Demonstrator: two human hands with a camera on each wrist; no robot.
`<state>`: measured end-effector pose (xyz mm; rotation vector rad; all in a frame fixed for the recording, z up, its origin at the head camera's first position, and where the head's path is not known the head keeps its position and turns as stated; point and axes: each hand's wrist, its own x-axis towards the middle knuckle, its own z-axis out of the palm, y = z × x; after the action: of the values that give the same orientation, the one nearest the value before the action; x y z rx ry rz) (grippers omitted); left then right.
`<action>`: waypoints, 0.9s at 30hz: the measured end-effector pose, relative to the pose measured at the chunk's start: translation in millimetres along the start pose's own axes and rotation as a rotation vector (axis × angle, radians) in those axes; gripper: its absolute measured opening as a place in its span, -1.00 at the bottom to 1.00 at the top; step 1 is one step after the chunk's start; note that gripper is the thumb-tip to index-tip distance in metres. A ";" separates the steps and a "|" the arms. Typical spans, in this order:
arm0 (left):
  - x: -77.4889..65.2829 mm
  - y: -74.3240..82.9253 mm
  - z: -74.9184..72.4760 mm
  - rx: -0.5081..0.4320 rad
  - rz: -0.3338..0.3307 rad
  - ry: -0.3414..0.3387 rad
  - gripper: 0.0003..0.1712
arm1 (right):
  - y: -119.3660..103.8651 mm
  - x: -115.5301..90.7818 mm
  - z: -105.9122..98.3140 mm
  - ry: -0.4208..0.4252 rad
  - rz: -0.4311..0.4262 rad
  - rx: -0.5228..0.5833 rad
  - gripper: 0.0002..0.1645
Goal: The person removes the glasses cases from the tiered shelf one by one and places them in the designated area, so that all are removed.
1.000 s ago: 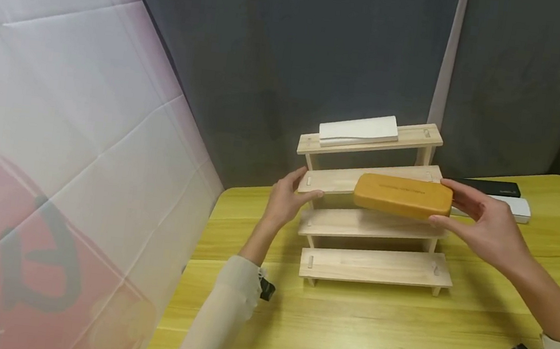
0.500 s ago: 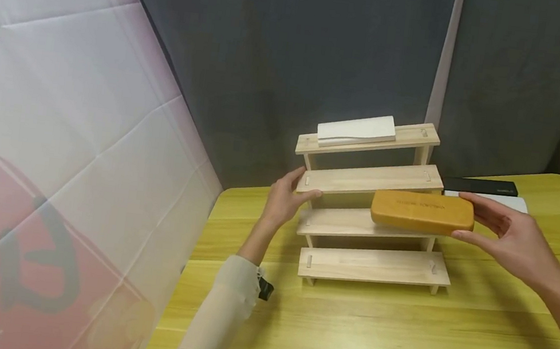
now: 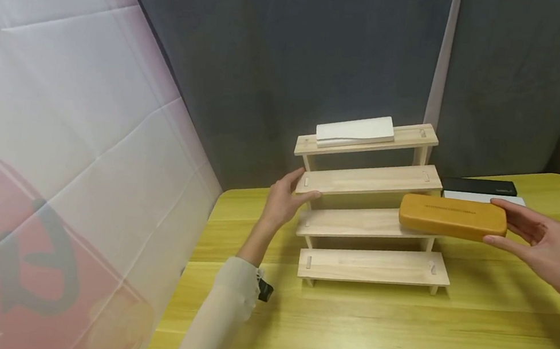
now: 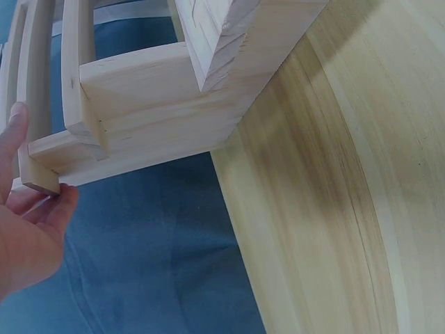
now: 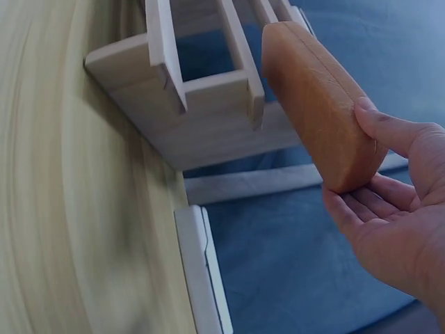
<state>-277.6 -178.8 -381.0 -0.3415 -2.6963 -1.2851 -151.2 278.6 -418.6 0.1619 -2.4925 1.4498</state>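
Observation:
A wooden rack with several stepped shelves (image 3: 370, 179) stands on the table. My left hand (image 3: 282, 200) grips the left end of its second shelf from the top; in the left wrist view the thumb lies over the shelf end and the fingers curl beneath. My right hand (image 3: 547, 242) pinches the right end of a long orange-yellow hard case (image 3: 451, 217), like a glasses case, thumb on one side and fingers on the other. The right wrist view shows that case (image 5: 320, 104) held in the air, apart from the table. A white folded case (image 3: 354, 131) lies on the top shelf.
Behind the orange case, right of the rack, a black case (image 3: 478, 185) and a partly hidden white case (image 3: 464, 195) lie on the yellow wood-grain table (image 3: 345, 331). A dark grey curtain (image 3: 325, 47) hangs at the back, a pale printed sheet (image 3: 113, 92) at left.
My right hand has carried the orange case to the right and slightly down, from in front of the second shelf to beyond the rack's right end. The left hand keeps its place.

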 end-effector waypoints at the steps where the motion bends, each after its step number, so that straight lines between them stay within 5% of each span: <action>1: 0.0 -0.1 -0.2 0.006 -0.002 0.001 0.00 | 2.5 -0.8 -1.3 0.008 0.003 0.017 -0.10; 12: -0.2 -1.3 -2.0 0.009 -0.004 -0.002 0.01 | 21.9 -6.4 -10.8 0.029 0.094 0.051 -0.09; 27: 1.2 -1.9 -0.9 0.014 0.004 0.006 0.00 | 36.0 -9.6 -17.9 0.069 0.024 0.190 -0.12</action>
<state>-279.3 -180.5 -381.6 -0.3407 -2.6970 -1.2637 -147.1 311.7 -443.0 0.1156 -2.3089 1.6716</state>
